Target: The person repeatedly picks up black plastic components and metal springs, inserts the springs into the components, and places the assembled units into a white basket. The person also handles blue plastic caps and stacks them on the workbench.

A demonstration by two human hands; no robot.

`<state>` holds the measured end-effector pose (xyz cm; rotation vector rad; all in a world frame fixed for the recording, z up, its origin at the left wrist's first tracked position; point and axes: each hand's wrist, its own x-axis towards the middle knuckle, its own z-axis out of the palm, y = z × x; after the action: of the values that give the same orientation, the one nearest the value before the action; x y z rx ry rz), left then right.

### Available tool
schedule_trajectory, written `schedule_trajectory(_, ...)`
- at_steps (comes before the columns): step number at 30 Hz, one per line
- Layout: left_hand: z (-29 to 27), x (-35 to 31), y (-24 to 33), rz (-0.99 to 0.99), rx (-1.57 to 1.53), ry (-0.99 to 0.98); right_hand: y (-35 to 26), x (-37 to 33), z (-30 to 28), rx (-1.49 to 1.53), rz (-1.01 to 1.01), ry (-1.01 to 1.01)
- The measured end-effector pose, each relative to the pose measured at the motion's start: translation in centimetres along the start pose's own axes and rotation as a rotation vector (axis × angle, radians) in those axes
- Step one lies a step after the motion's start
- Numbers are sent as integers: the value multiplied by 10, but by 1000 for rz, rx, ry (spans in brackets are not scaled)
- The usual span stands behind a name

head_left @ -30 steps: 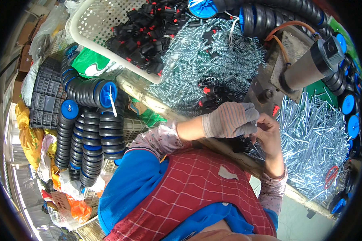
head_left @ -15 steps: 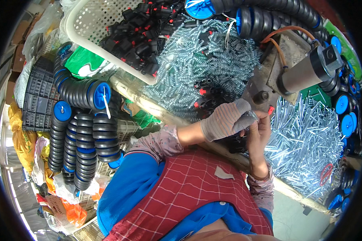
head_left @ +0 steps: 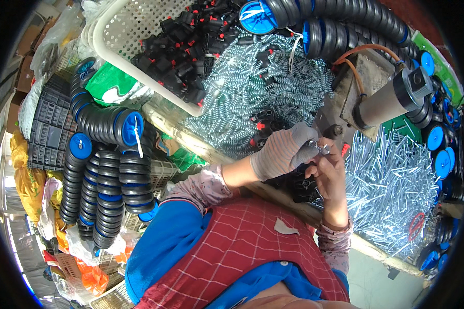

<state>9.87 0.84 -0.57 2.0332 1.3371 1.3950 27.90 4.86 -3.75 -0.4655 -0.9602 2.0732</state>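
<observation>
In a striped grey glove, my left hand [head_left: 282,154] is closed on a small part mostly hidden by its fingers; a dark end of it shows. My bare right hand [head_left: 329,170] meets it fingertip to fingertip. Between right thumb and forefinger is a small shiny metal piece [head_left: 325,150], its exact kind too small to tell. Just below the hands lie black plastic parts [head_left: 305,189]. Beyond them spreads a big heap of metal coil springs [head_left: 258,77]. A pile of thin metal pins [head_left: 392,190] lies right of my right hand.
A grey cylinder press [head_left: 392,103] with an orange hose stands at the right, near a dark round knob [head_left: 335,131]. A white perforated basket [head_left: 116,26] holds black parts with red bits. Black ribbed rollers [head_left: 103,190] are stacked at left. Red-handled scissors [head_left: 416,226] lie by the pins.
The coil spring that showed between my hands is no longer plainly visible; a shiny metal piece shows there now. My right fingers have spread and shifted slightly, and my left hand has turned slightly.
</observation>
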Motion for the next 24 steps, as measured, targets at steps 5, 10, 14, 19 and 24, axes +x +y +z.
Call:
schedule_trajectory(5, 3, 0, 0, 34, 39, -93, -6, 5, -15, -259, 31, 17)
schedule_trajectory(10, 7, 7, 5, -121, 136, -153, -4, 8, -22, -211, 60, 64)
schedule_trajectory(14, 14, 0, -4, -13, 77, -163, -8, 4, -25, -218, 131, 49)
schedule_trajectory(19, 9, 10, 1, 368, 191, -147, -22, -5, -43, -194, 219, -24)
schedule_trajectory(24, 19, 5, 13, 135, 181, -74, -24, -7, -28, -433, 54, 50)
